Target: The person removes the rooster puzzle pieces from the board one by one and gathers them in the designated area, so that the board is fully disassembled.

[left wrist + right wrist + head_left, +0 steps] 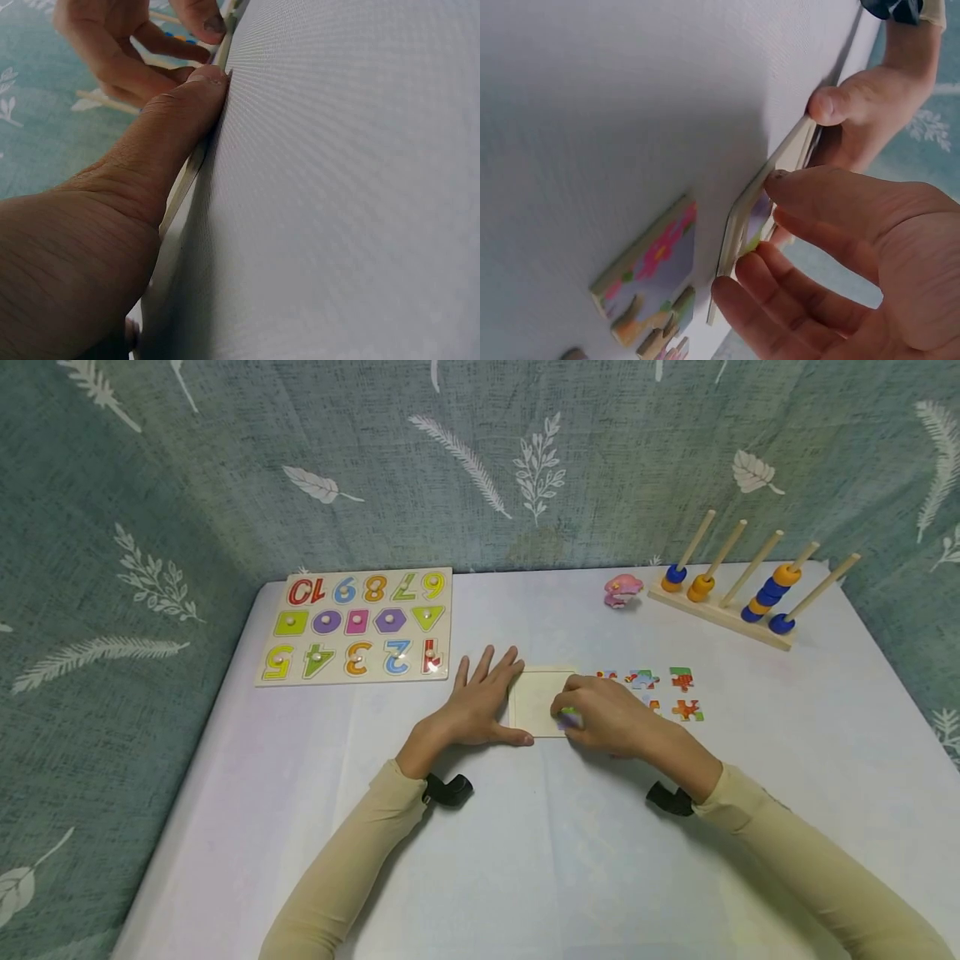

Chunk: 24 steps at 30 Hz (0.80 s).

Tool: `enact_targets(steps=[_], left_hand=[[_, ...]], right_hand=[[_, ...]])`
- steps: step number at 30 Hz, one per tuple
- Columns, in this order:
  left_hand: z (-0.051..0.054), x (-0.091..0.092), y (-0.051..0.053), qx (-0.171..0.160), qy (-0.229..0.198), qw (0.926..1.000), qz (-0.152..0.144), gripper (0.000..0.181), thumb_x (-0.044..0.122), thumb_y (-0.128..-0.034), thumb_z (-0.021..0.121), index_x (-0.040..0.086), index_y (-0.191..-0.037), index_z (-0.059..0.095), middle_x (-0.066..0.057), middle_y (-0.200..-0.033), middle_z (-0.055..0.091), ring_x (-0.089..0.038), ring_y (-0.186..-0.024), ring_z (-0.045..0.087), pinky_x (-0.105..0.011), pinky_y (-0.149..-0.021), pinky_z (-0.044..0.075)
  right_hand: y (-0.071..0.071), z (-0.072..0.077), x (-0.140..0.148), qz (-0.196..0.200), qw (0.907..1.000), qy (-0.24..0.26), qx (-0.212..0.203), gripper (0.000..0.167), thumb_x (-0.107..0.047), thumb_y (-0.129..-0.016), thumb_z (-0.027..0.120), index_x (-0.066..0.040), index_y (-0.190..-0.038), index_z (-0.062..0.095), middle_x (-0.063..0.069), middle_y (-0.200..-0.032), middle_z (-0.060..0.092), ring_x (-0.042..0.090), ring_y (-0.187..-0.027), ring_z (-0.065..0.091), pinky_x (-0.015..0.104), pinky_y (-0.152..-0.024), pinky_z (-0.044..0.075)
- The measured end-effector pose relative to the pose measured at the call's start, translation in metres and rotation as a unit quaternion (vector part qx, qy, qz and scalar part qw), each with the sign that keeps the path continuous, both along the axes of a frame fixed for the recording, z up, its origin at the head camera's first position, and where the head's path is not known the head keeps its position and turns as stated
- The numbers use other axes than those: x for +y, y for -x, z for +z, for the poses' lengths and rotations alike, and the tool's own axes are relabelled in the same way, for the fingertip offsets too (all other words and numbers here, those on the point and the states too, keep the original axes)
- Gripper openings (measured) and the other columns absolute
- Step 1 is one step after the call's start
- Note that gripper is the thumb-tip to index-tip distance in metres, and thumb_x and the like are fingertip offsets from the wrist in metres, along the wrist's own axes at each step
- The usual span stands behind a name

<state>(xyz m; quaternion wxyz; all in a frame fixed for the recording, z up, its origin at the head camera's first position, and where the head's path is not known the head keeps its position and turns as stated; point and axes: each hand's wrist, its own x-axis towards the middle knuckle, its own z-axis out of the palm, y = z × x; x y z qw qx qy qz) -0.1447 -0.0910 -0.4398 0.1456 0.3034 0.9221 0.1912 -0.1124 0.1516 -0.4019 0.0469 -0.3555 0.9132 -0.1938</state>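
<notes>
A shallow wooden puzzle tray (534, 697) lies flat on the white-covered table. Along its left side rests my left hand (476, 710), fingers spread and thumb at the near edge. My right hand (611, 714) pinches a purple and green puzzle piece (570, 718) at the tray's near right corner. In the right wrist view that piece (757, 217) sits inside the rim between thumb and fingers, partly covered. The left thumb (187, 101) presses along the tray edge in the left wrist view. A loose piece with pink flowers (656, 259) lies beside the tray.
Several loose puzzle pieces (682, 678) lie right of the tray, some hidden by the right hand. A number-and-shape board (330, 643) stands back left. Toward the back right are a pink figurine (622, 590) and a peg stand (731, 617) with blue and orange beads.
</notes>
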Motion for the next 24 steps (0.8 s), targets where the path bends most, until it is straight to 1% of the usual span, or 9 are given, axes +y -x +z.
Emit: enact_targets(steps=[3, 8, 15, 19, 24], left_hand=[[0.0002, -0.0004, -0.0004, -0.002, -0.002, 1.0, 0.0, 0.119, 0.066, -0.0752, 0.077, 0.01, -0.161, 0.016, -0.004, -0.168, -0.002, -0.03, -0.151, -0.013, -0.055, -0.115, -0.016], [-0.0012, -0.0006, -0.0005, -0.001, -0.004, 1.0, 0.001, 0.119, 0.066, -0.0754, 0.077, 0.01, -0.161, 0.016, -0.004, -0.168, -0.002, -0.03, -0.151, -0.013, -0.054, -0.115, -0.016], [-0.0021, -0.0002, -0.0004, -0.007, -0.001, 1.0, 0.0, 0.118, 0.067, -0.0761, 0.076, 0.011, -0.161, 0.015, -0.002, -0.168, -0.004, -0.029, -0.151, -0.014, -0.053, -0.115, -0.017], [-0.0022, 0.0001, -0.0004, -0.006, -0.004, 1.0, -0.001, 0.119, 0.067, -0.0758, 0.076, 0.011, -0.161, 0.016, -0.002, -0.168, -0.003, -0.029, -0.151, -0.014, -0.053, -0.115, -0.017], [-0.0003, -0.0012, 0.0002, -0.001, -0.003, 1.0, -0.001, 0.119, 0.066, -0.0755, 0.077, 0.011, -0.161, 0.016, -0.003, -0.168, -0.002, -0.03, -0.151, -0.013, -0.054, -0.115, -0.016]], right_hand=[[-0.0004, 0.0016, -0.0011, -0.005, 1.0, 0.002, 0.001, 0.022, -0.008, -0.078, 0.082, -0.01, -0.098, 0.077, 0.005, -0.095, 0.063, 0.018, -0.075, 0.057, 0.036, -0.065, 0.05], [0.0004, 0.0023, -0.0017, -0.008, 1.0, 0.003, 0.002, 0.021, -0.007, -0.076, 0.083, -0.01, -0.096, 0.074, 0.004, -0.092, 0.06, 0.017, -0.07, 0.052, 0.034, -0.061, 0.047], [0.0002, 0.0018, -0.0028, -0.007, 1.0, -0.004, -0.004, 0.023, -0.007, -0.075, 0.082, -0.01, -0.094, 0.07, 0.004, -0.09, 0.058, 0.017, -0.07, 0.05, 0.034, -0.062, 0.045], [-0.0015, 0.0019, -0.0029, -0.012, 0.9999, -0.005, 0.003, 0.022, -0.007, -0.076, 0.081, -0.009, -0.095, 0.07, 0.003, -0.09, 0.057, 0.017, -0.07, 0.05, 0.033, -0.062, 0.045], [-0.0023, 0.0037, -0.0032, -0.021, 0.9996, -0.011, 0.017, 0.025, -0.01, -0.076, 0.082, -0.007, -0.098, 0.07, 0.003, -0.093, 0.058, 0.017, -0.073, 0.051, 0.034, -0.065, 0.048]])
